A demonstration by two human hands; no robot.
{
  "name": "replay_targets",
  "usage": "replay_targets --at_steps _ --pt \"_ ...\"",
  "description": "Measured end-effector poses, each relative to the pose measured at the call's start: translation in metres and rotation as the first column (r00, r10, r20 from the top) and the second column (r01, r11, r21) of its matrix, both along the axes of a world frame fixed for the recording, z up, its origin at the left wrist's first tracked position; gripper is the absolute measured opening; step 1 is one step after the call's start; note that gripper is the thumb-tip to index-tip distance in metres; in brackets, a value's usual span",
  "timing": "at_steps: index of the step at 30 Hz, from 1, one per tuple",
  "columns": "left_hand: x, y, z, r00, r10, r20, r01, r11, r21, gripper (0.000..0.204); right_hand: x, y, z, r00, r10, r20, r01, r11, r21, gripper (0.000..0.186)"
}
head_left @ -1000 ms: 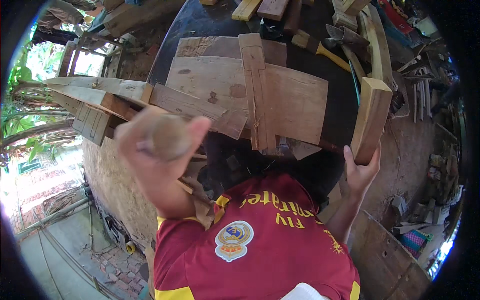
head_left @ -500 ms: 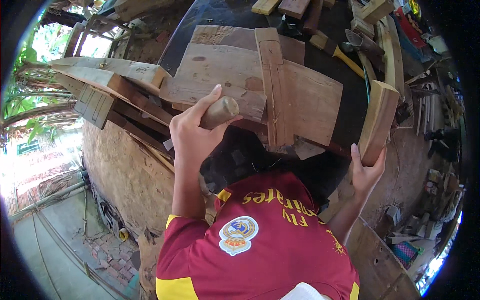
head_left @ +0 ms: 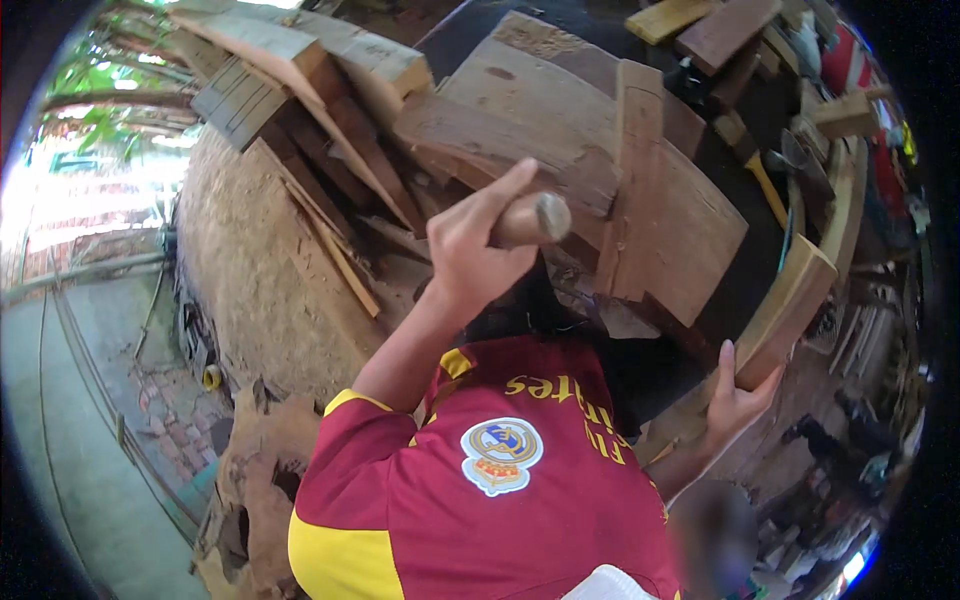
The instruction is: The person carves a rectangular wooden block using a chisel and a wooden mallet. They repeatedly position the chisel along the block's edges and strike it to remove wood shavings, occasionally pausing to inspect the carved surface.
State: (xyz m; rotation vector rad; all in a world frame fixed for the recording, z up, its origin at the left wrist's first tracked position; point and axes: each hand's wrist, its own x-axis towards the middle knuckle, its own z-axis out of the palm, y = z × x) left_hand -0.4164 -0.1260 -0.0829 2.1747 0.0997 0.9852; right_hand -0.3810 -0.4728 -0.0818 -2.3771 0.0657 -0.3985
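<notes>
My left hand (head_left: 470, 250) is closed around the round wooden handle of a chisel (head_left: 535, 220), its index finger and thumb along the handle. The blade is hidden by the hand. At the right, my right hand (head_left: 740, 400) grips the lower end of a squared wooden block (head_left: 785, 315), which tilts up and away. Beyond the hands lies a wide brown board (head_left: 540, 105) with a narrow wooden crosspiece (head_left: 632, 190) over it. The left hand is held above the board's near edge; the block is to the right of the board.
Long thick timbers (head_left: 350, 60) lie at the far left. A yellow-handled tool (head_left: 765, 185) rests on the dark surface beyond the block, near several wood offcuts (head_left: 730, 35). A large wooden slab (head_left: 240, 240) spans the left. A blurred person (head_left: 715, 535) is at the lower right.
The view has turned, so the boards and timbers sit further up and right. Both hands keep their holds on the chisel and the block.
</notes>
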Motion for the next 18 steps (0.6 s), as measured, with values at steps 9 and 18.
replay_targets --at_steps 9,18 --pt "-0.014 -0.061 0.010 0.947 -0.179 -0.268 0.124 0.970 -0.209 0.073 0.003 -0.007 -0.002 0.999 0.040 -0.015 -0.040 0.999 0.013 0.078" --pt "-0.016 -0.067 0.005 0.923 -0.219 -0.317 0.163 0.967 -0.195 0.093 0.001 -0.012 -0.011 1.000 -0.004 -0.020 0.004 1.000 0.001 0.077"
